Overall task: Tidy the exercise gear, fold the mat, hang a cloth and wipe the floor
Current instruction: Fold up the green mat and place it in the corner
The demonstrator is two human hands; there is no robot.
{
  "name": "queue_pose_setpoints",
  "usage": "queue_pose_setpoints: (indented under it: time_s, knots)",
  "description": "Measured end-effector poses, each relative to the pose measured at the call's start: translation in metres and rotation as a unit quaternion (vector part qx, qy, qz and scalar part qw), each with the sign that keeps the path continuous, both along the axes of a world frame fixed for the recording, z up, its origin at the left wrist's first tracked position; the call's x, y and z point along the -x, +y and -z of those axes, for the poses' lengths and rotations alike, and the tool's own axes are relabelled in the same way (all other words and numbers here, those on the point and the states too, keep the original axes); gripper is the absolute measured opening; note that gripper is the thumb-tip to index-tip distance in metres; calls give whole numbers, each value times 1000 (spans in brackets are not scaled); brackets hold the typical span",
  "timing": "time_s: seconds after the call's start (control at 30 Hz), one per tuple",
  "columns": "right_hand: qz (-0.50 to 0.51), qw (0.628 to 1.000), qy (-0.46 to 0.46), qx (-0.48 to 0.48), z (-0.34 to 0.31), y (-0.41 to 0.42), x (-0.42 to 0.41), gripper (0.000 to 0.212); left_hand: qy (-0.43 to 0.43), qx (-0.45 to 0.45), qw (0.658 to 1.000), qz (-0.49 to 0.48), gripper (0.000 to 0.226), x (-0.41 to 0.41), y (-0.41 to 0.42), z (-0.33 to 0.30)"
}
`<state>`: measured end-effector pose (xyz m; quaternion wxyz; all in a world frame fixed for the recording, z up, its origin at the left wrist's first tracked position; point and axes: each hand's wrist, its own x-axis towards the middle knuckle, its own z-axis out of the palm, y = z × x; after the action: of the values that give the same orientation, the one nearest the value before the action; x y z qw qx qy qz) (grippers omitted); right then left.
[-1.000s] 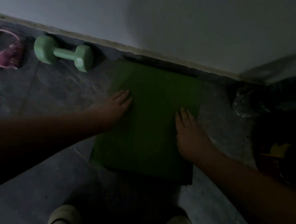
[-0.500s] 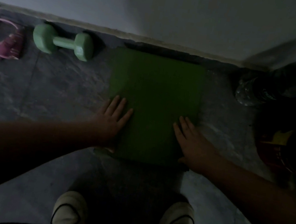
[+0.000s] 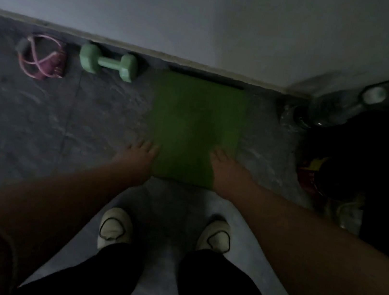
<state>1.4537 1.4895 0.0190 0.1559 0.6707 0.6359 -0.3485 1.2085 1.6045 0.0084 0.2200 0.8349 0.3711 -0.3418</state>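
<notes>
— How far along?
— The mat (image 3: 195,127) lies folded flat by the wall, the dumbbell (image 3: 107,65) and pink band (image 3: 41,57) lined up beside it. Left hand (image 3: 136,157) and right hand (image 3: 225,169) rest at its near corners, fingers spread, gripping nothing
— What's left?
— No cloth in sight — hanging and wiping look undone

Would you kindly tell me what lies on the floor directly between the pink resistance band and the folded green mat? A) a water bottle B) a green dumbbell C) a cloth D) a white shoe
B: the green dumbbell lies by the wall, with the pink resistance band on one side and the folded green mat on the other.
</notes>
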Motion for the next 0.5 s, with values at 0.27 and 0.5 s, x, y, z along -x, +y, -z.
queue_pose_setpoints:
  time_s: [0.27, 0.5]
  knots:
    - [70, 995, -5, -73, -294, 17, 48, 68, -102, -58, 981, -152, 68, 28, -9, -287]
    - [54, 975, -7, -217, -582, 16, 85, 75, -224, -154, 940, -204, 65, 67, -9, -584]
